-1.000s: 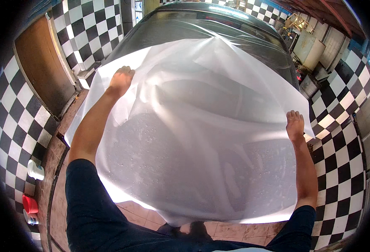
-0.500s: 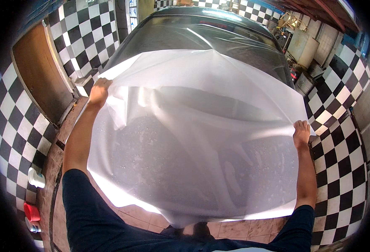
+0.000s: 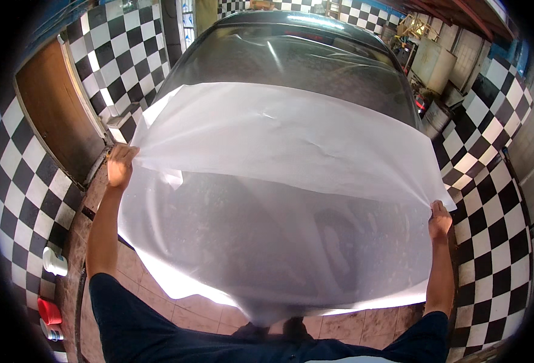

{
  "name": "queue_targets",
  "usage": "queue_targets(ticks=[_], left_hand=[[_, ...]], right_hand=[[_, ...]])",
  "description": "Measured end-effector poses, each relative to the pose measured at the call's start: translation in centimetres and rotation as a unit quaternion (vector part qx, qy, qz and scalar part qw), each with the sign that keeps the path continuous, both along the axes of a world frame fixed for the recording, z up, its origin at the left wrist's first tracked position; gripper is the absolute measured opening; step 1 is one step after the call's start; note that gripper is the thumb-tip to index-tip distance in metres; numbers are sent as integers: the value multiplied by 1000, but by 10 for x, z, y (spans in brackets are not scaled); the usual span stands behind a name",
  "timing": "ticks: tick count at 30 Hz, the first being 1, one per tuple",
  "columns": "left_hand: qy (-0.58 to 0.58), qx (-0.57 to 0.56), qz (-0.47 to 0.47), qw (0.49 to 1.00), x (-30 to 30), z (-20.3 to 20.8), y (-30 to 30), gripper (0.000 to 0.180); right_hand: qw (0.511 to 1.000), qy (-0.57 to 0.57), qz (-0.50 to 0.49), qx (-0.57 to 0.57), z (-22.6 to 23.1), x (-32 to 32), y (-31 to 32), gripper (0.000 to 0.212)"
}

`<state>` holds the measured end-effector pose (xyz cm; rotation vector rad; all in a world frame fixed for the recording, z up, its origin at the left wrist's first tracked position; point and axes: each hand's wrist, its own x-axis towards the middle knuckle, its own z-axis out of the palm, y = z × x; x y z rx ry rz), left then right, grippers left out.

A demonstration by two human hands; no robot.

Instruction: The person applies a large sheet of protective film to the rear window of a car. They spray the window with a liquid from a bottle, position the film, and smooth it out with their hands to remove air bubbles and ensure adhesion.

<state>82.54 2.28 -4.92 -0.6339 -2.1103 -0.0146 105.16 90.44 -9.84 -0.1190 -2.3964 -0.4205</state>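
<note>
White sheet [image 3: 279, 196], long axis crosswise

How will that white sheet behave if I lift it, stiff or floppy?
Probably floppy: the sheet creases in lines that fan out from the left grip and right grip. It looks thin, so it's likely light for its size. It may mark easily, since small crumples already show in its upper part.

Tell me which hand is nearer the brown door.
Left: the left hand grips the white sheet, right of the brown door; the right hand grips the sheet's opposite side, farther off.
</note>
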Motion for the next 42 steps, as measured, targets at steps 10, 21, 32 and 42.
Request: queue_targets(ticks=[10,21,32,42], left_hand=[[-32,-52,-12,998,21,-3,-8,31],[-32,254,73,964,3,-36,32,46],[-259,938,-230,-10,-5,-46,80,76],[-289,927,-233,-46,-3,-58,107,95]], right_hand=[[998,1,27,-61,-14,26,-8,11],[987,71,13,-144,-28,-1,-6,24],[220,455,80,-859,-32,-71,-97,35],[245,318,103,-910,-50,-98,-92,23]])
